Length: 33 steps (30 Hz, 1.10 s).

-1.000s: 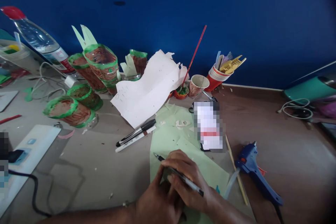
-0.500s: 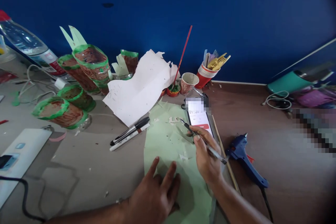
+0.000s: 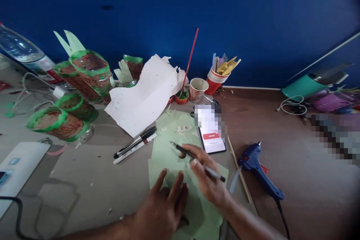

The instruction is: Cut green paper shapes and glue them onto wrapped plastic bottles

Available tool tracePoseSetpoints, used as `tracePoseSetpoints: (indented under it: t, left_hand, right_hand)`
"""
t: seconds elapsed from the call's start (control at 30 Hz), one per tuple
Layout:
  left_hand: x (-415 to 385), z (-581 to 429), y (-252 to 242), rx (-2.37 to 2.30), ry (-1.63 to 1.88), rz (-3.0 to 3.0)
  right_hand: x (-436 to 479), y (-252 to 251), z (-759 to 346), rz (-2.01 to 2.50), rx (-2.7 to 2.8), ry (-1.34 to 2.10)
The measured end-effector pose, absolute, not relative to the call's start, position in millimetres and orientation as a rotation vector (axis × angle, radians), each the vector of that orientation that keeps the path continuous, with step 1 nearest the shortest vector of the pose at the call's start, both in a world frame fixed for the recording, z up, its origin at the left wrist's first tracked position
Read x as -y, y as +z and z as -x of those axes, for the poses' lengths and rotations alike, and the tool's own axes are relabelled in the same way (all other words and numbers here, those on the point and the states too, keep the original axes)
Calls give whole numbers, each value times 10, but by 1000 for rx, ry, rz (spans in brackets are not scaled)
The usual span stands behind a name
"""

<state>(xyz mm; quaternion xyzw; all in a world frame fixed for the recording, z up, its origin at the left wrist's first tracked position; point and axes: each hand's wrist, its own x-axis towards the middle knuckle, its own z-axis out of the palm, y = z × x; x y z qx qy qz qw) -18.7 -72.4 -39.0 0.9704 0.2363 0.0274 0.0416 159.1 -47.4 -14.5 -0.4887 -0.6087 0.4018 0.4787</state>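
Note:
My left hand [image 3: 165,202] lies with fingers spread on a sheet of light green paper [image 3: 202,213]. In my right hand [image 3: 208,176] is a pen [image 3: 194,159], gripped between thumb and fingers. Its tip points up and left and seems to be just above the paper; whether it touches, I cannot tell. Beyond the pen, small torn paper scraps [image 3: 184,129] rest on the green paper. A lit phone [image 3: 211,135] lies just beyond my right hand. Left of the paper are a black marker [image 3: 135,142] and a white marker [image 3: 132,152], side by side.
Painted brown-and-green cups [image 3: 62,122] and a water bottle [image 3: 30,56] are at left. A crumpled white sheet [image 3: 143,93] lies behind. Red cups holding plastic cutlery [image 3: 216,78] stand at the back. A blue glue gun [image 3: 260,170] and a thin wooden stick [image 3: 240,172] are right.
My right hand has moved left and slightly down with the pen, away from the phone. My left hand stays on the paper. The view has shifted slightly.

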Motion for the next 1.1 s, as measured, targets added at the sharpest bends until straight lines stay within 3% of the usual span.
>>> tracePoseSetpoints:
  t: [0.2, 0.53, 0.8, 1.1]
  left_hand:
    - [750, 117, -400, -631, 201, -2904]
    - [768, 127, -494, -729, 613, -2913]
    - [750, 187, -456, -729, 411, -2981]
    - [727, 231, -451, -747, 218, -3008]
  right_hand:
    - [537, -109, -1396, 880, 1959, 931]
    - [506, -218, -1371, 1057, 1760, 980]
    - [508, -87, -1591, 1328, 1499, 666]
    - [459, -226, -1539, 1507, 1248, 858]
